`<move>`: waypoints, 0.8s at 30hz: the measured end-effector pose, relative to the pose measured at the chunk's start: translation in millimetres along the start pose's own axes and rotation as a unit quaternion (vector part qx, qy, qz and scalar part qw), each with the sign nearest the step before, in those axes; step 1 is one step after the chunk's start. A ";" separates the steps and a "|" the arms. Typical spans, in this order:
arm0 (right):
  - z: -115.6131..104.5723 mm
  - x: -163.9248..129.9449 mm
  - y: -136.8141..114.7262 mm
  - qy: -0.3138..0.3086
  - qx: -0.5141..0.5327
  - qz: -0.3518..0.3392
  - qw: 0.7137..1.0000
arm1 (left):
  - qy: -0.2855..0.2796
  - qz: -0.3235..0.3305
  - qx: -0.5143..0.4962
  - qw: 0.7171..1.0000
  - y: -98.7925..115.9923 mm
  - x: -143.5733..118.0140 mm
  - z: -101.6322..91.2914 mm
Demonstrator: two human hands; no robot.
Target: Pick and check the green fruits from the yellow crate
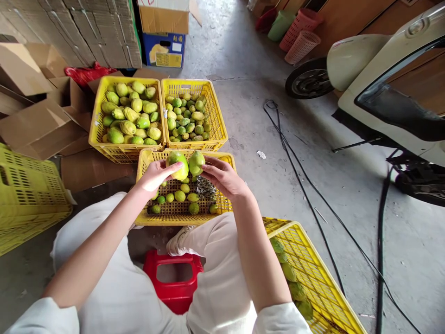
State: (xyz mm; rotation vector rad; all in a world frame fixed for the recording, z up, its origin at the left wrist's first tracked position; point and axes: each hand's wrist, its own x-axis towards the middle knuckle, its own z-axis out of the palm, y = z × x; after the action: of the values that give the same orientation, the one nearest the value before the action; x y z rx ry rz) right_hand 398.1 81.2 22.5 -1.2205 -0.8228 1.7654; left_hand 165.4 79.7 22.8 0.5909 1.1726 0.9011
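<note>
You are cupping one green fruit (177, 164) in your left hand (155, 176) and another fruit (196, 162) in your right hand (222, 176), above the near crate (146, 218). They look firm, smooth and fairly light, so keep fingers wrapped around their middles.

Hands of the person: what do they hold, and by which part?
Left hand cups a large green-yellow fruit from below; right hand grips a smaller green fruit by its side.

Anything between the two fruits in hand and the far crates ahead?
Nothing visible. The left hand and right hand each hold a fruit above the near crate; both far crates lie open just beyond.
</note>
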 end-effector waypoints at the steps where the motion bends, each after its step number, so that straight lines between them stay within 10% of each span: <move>1: -0.6 0.1 0.0 -0.004 -0.005 0.000 1.000 | -0.003 0.009 0.006 1.000 1.1 -0.5 0.0; 24: -2.5 5.1 5.5 -0.028 -0.015 0.002 1.000 | -0.038 0.022 -0.034 0.998 -1.4 15.2 -11.3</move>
State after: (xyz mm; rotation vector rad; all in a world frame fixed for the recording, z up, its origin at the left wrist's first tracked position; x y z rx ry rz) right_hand 398.1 83.4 15.0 -1.1981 -0.8811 1.8035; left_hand 156.8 91.2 10.3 0.5933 1.0601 0.9433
